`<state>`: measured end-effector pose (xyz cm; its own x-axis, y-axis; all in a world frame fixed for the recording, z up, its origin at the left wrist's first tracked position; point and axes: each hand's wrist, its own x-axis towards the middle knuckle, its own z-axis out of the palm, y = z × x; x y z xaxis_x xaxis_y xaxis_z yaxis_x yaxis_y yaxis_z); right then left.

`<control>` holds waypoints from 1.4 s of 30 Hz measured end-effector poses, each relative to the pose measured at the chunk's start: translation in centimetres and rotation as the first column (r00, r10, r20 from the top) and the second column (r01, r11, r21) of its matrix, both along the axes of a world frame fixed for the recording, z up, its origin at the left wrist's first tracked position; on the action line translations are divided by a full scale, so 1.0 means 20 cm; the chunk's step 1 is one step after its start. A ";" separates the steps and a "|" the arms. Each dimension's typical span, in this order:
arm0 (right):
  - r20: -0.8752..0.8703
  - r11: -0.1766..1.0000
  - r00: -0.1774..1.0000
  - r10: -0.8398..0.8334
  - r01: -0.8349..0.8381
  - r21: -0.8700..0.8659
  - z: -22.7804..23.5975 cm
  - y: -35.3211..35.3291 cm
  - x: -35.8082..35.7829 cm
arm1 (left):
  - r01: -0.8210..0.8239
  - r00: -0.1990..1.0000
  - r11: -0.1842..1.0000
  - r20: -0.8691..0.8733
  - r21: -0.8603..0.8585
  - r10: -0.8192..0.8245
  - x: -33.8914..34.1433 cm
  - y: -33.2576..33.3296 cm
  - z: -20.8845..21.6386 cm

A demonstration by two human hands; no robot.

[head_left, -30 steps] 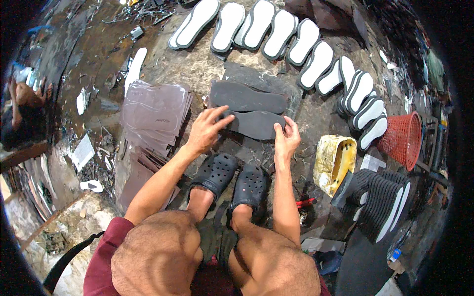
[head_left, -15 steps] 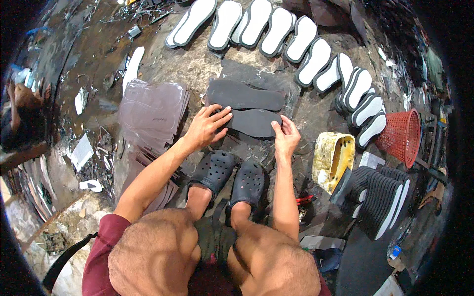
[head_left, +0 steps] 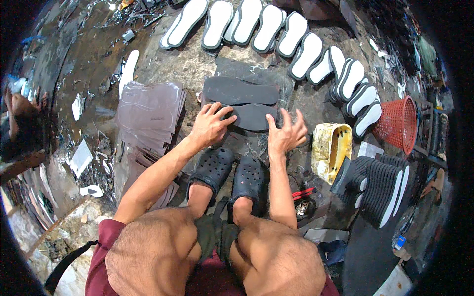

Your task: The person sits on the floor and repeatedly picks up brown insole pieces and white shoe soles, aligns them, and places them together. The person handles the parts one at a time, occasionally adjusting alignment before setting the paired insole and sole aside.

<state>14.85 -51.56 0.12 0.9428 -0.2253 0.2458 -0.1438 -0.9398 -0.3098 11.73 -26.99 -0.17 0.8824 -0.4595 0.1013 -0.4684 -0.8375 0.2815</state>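
Note:
Two black shoe soles lie side by side on a dark sheet in front of my feet, a farther sole [head_left: 242, 91] and a nearer sole [head_left: 254, 117]. My left hand [head_left: 211, 126] rests with spread fingers at the left end of the nearer sole, partly covering it. At its right end my right hand [head_left: 286, 134] has its fingers stretched apart, with the thumb at or just over the sole's edge. Left of them is a stack of brown sheets [head_left: 148, 113] with a sole outline drawn on the top one.
White-topped soles [head_left: 269, 28] curve around the far side and right. A red plastic basket [head_left: 402, 126], a yellow container [head_left: 321, 153] and stacked black soles [head_left: 380, 195] stand at right. A red-handled tool [head_left: 303, 193] lies beside my right forearm. Another person's limbs [head_left: 22, 111] show at far left.
My right hand has loosened from the nearer sole's right end, its fingers spreading outward. My left hand stays at the left end. The whole view has shifted slightly.

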 end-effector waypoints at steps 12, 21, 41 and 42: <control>-0.104 0.589 0.994 -0.040 0.107 0.801 -0.10 -0.34 -0.13 | -0.015 0.975 0.951 -0.214 -0.307 -0.053 0.23 -0.10 0.02; 0.088 0.231 0.852 0.517 -0.237 0.943 0.58 -0.25 0.06 | -0.460 0.230 0.565 -0.706 -0.685 -0.670 0.44 0.12 0.53; -0.033 0.081 0.852 0.523 -0.011 0.997 0.69 -0.04 0.03 | -0.805 0.576 0.029 -0.792 -0.592 -0.202 0.02 -0.16 0.72; -0.035 0.082 0.858 0.513 -0.008 0.997 0.71 -0.02 0.02 | -0.774 0.612 0.094 -0.778 -0.626 -0.140 0.03 -0.17 0.75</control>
<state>15.33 -52.06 14.23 0.9370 0.2546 -0.2392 -0.2747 0.1137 -0.9548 12.36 -30.33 14.87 0.9123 -0.0666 -0.4040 0.4065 0.2640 0.8746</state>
